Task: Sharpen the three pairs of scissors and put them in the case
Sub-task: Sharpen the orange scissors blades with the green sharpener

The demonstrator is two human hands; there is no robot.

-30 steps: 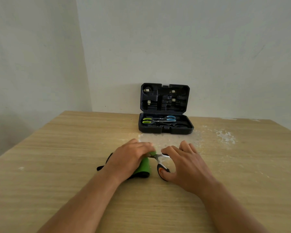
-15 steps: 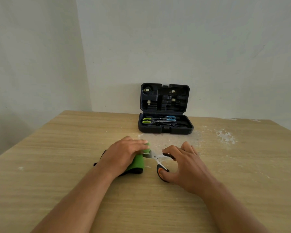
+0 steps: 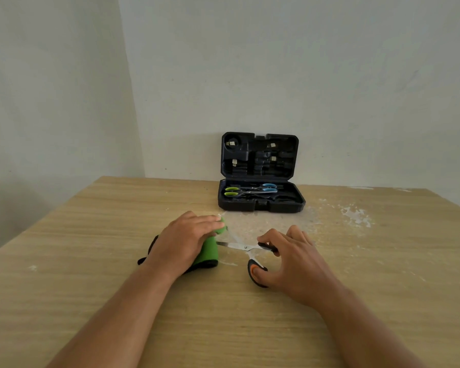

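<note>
My left hand [image 3: 186, 237] presses down on a green and black sharpener [image 3: 210, 252] lying on the wooden table. My right hand [image 3: 290, 258] holds a pair of black and orange scissors [image 3: 247, 251], thumb in the lower loop. The blades are spread, and one blade tip sits at the sharpener's right side. At the back stands an open dark case [image 3: 260, 205] with its lid upright. Inside lie a green-handled pair [image 3: 233, 192] and a blue-handled pair [image 3: 268, 187] of scissors.
The wooden table [image 3: 91, 261] meets white walls at the back and left. White flaky patches [image 3: 353, 213] mark the surface to the right of the case and in front of it.
My right hand has drawn the scissors out to the right, so more of the blade shows. My left hand and the sharpener have shifted slightly left.
</note>
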